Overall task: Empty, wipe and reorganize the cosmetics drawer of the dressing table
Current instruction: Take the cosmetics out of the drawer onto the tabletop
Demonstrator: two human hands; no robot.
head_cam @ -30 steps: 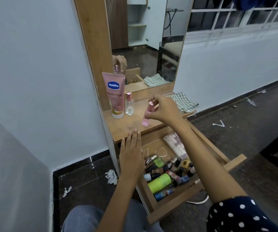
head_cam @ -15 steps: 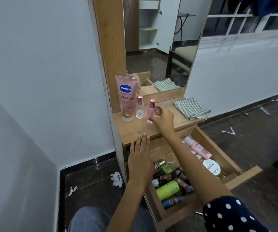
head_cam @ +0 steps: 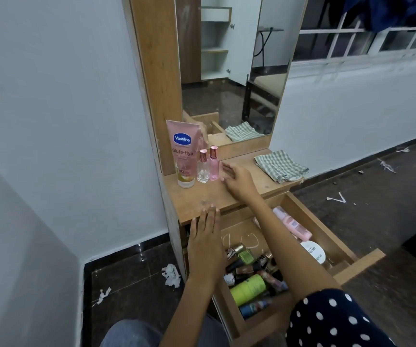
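Observation:
The wooden drawer (head_cam: 359, 262) is pulled out and holds several cosmetics, among them a green bottle (head_cam: 248, 289), a pink bottle (head_cam: 293, 223) and a white jar (head_cam: 313, 251). On the dressing table top (head_cam: 229, 196) a pink Vaseline tube (head_cam: 183, 154), a clear perfume bottle (head_cam: 203, 167) and a pink spray bottle (head_cam: 214, 163) stand in a row. My right hand (head_cam: 238, 181) hovers just right of the pink spray bottle, fingers relaxed, holding nothing. My left hand (head_cam: 205, 244) lies flat with its fingertips on the table top's front edge.
A folded checked cloth (head_cam: 280, 166) lies on the right of the table top. A tall mirror (head_cam: 232, 71) rises behind the bottles. Scraps of white paper (head_cam: 171, 274) litter the dark floor. White walls stand close on the left and behind.
My right hand carried the pink spray bottle to the row, stood it beside the clear perfume bottle, then let go and drew back slightly. The left hand stayed put.

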